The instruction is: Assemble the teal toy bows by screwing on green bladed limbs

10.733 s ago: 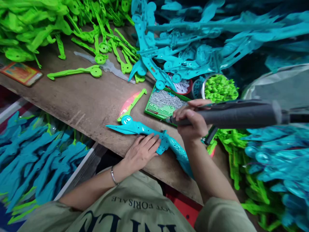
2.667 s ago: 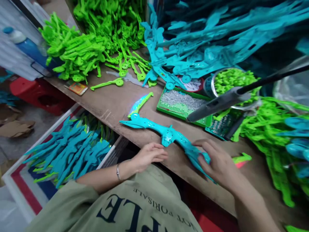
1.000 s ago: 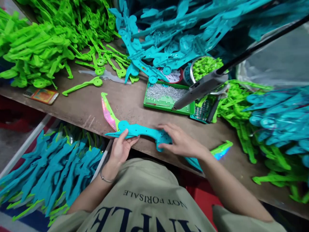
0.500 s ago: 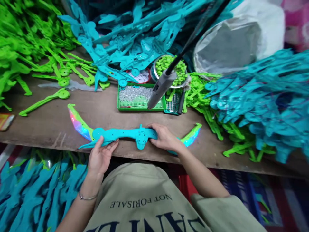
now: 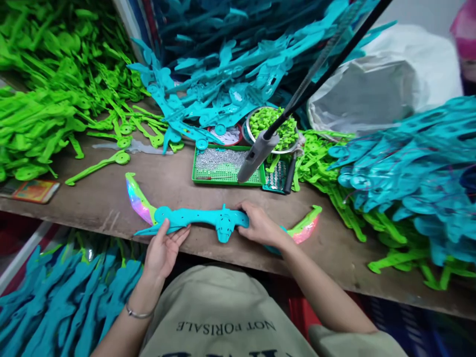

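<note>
A turquoise plastic toy bow (image 5: 199, 217) lies level across the near part of the table, its moulded middle piece towards me. Green limbs with shiny, lit panels stick out at its left end (image 5: 140, 201) and right end (image 5: 305, 225). My left hand (image 5: 163, 253) supports the left part, thumb on top and fingers beneath. Around the bow's right part, just past the middle piece, my right hand (image 5: 260, 227) is closed. Beyond the bow, a grey cylindrical tool (image 5: 256, 157) hangs tilted from a black cord, apart from both hands.
A green tray (image 5: 230, 183) of small metal screws sits behind the bow, beside a bowl of green pieces (image 5: 271, 119). Piles of green parts (image 5: 33, 129) and turquoise bodies (image 5: 412, 163) flank the table. A white sack (image 5: 439, 69) stands at the back right. Turquoise bows (image 5: 63, 302) are stacked below left.
The view has shifted, so the table's things appear lower and further right. The lit right panel has turned from blue to pink-red. Both hands keep their places on the bow.
</note>
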`<state>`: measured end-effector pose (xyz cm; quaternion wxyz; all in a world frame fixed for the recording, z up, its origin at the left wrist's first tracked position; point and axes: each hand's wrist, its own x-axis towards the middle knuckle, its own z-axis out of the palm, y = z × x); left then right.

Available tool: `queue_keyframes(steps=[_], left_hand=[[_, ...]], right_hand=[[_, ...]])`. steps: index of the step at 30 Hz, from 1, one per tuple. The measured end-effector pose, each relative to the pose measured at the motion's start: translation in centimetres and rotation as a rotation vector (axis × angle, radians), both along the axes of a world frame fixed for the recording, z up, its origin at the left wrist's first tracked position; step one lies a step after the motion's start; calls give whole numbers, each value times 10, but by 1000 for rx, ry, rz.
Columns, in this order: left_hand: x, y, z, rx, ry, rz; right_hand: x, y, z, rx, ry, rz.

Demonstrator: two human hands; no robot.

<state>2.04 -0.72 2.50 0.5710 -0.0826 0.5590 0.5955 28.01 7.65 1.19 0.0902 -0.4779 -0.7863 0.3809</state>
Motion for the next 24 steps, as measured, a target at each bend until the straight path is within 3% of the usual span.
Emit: queue_keyframes(steps=[13,18,21,22,24], left_hand=[[-8,-7,-9,-7,1,-75],[-30,-14,-1,-70,-153,-326],[-52,-28,7,-50,-139,-524],[-61,-39,9,-8,-82,-510],[-83,-71,9,141,35,-255]], right_hand=[[3,3,4,-78,63,21],[18,20,23,-76,66,140],[33,52,37,95,63,15],[36,66,41,184,64,-64],[37,99,46,366,66,-165]])
